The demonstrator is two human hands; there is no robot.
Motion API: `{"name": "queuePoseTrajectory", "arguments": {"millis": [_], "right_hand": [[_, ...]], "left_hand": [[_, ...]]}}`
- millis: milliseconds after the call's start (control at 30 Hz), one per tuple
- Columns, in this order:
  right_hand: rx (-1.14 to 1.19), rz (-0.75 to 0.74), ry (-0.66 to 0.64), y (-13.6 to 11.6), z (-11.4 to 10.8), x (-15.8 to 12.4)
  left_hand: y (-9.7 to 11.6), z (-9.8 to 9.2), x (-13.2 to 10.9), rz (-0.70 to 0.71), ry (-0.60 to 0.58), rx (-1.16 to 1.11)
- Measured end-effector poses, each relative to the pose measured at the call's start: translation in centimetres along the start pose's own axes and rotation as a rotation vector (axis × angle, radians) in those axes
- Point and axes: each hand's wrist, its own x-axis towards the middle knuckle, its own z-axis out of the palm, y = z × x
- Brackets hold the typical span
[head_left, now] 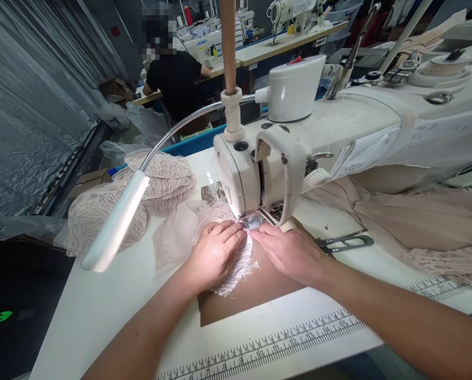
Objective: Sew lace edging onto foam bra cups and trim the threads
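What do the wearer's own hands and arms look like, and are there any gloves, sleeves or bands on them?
The left hand and right hand are both ungloved, with five-fingered human shapes. The left forearm and right forearm are bare as far as they show: no sleeve, watch or cable. Whether a thin ring is worn is too small to tell.

Silvery sheeting along the left, black-shirted co-worker at a far bench, green arrow.
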Motion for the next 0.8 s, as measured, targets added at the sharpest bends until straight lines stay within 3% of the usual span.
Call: {"name": "queuePoseTrajectory", "arguments": {"millis": [500, 667, 800], "right_hand": [[0.055, 0.005, -0.046, 0.0, -0.3, 0.1], [0.098, -0.017, -0.01, 0.2, -0.4, -0.2], [0.142, -0.054, -0.01, 0.3, -0.4, -0.3]], "left_hand": [[-0.1, -0.5, -0.2, -0.082, -0.006, 0.069], [0.2, -1.1, -0.8, -0.009, 0.021, -0.06], [0.9, -1.3, -1.0, -0.079, 0.014, -0.147]]}}
